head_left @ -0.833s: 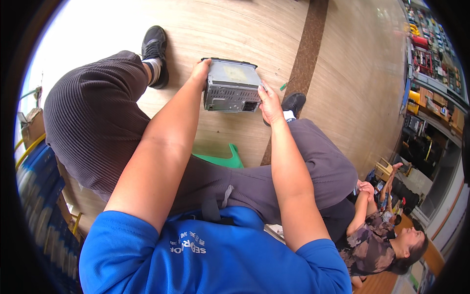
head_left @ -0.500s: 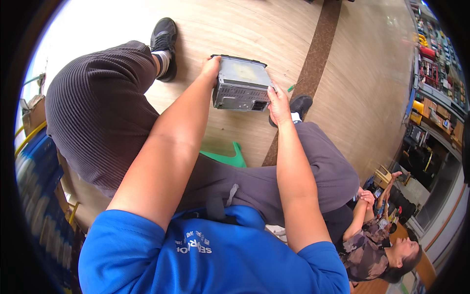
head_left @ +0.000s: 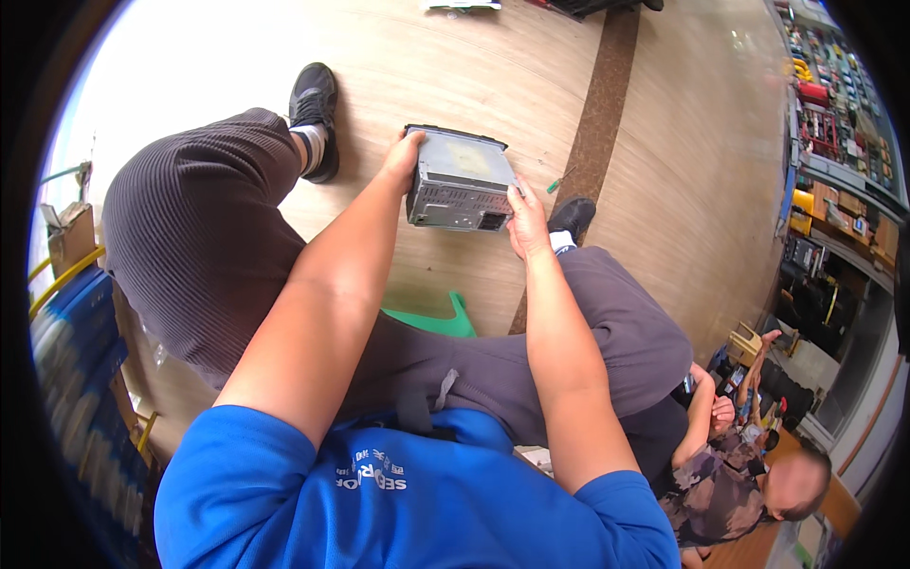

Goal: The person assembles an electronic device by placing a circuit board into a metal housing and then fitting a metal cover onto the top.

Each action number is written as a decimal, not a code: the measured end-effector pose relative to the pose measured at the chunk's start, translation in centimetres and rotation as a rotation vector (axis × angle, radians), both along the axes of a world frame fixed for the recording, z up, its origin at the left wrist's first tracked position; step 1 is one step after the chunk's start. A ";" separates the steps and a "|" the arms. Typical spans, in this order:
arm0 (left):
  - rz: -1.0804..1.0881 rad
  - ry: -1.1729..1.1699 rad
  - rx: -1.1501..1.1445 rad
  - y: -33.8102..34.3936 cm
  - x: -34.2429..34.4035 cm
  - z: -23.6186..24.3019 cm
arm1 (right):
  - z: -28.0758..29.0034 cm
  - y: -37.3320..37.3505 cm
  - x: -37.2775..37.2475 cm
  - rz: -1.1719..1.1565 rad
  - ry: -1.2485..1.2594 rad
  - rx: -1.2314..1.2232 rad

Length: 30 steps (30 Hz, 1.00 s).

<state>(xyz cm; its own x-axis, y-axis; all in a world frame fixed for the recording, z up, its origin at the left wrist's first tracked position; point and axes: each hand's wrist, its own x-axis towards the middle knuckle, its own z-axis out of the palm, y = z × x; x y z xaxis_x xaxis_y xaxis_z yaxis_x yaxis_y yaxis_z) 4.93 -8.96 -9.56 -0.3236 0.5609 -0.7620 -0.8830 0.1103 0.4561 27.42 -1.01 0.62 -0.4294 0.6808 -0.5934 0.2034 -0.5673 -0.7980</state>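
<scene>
Between my hands, above the floor and in front of my knees, is a boxy metal car stereo. Its top panel carries a pale, yellowish label, and vent slots and a dark connector socket show on the side nearest me. My left hand grips the left edge, its fingers partly hidden by the box. Closed on the right corner is my right hand, thumb on top and the other fingers mostly out of sight. A small green-handled screwdriver lies on the floor just right of the stereo.
A green plastic stool edge shows beneath me. My shoes flank the stereo. At the top are a dark object and a white packet. Another person sits at lower right, near loaded shelves. Blue stacked items stand left.
The view has shifted, so the floor and shoes sit lower and objects appear at the top edge. Both hands keep hold of the car stereo. The other person's head has turned.
</scene>
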 end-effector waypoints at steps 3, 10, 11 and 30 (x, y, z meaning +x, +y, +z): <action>-0.069 -0.025 -0.021 -0.3 -0.2 2.0 | 0.0 -0.4 -0.3 -0.015 -0.003 0.042; -0.124 -0.031 -0.112 -1.5 -0.1 2.8 | 0.1 -0.6 -0.7 0.077 0.031 0.034; -0.123 -0.004 -0.105 -1.7 -0.1 2.6 | -0.3 -0.7 -0.9 0.085 -0.016 0.067; -0.196 0.051 -0.127 -2.5 -0.2 1.5 | -1.8 -0.8 -1.5 0.057 -0.164 0.230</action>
